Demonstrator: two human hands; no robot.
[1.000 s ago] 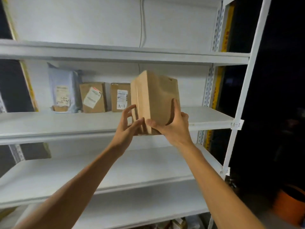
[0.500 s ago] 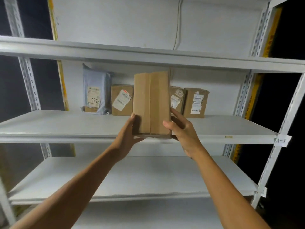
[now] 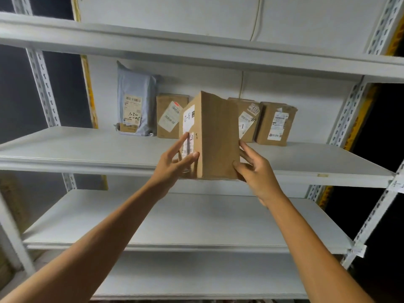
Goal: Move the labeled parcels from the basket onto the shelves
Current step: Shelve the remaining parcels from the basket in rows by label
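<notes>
At the upper left of the frame a grey mailer bag (image 3: 136, 101) stands upright at the back of the middle shelf (image 3: 87, 147), with a white label on its front. Just to its right, touching it, is a small brown parcel (image 3: 169, 115) with a label stuck on at a slant.

In the centre of the frame I hold a cardboard box (image 3: 218, 136) upright in front of that shelf's front edge. I cannot tell whether its bottom rests on the edge. It is turned corner-on to me, and the white label on its left face reads "A-2" sideways.

My left hand (image 3: 172, 167) has its grip on that labelled face, fingers laid up along it and thumb at the front corner. My right hand (image 3: 255, 171) takes the box's right side, thumb on the plain front face and fingers behind the edge. Both grips are holding the box.

Behind the box to the right a labelled parcel (image 3: 247, 121) leans at the back of the shelf. Just beside it a last brown parcel (image 3: 276, 123) stands upright.

The lower shelf (image 3: 196, 219) runs across under my forearms. At the right edge of the frame a paper tag (image 3: 396, 184) sits on the white post.
</notes>
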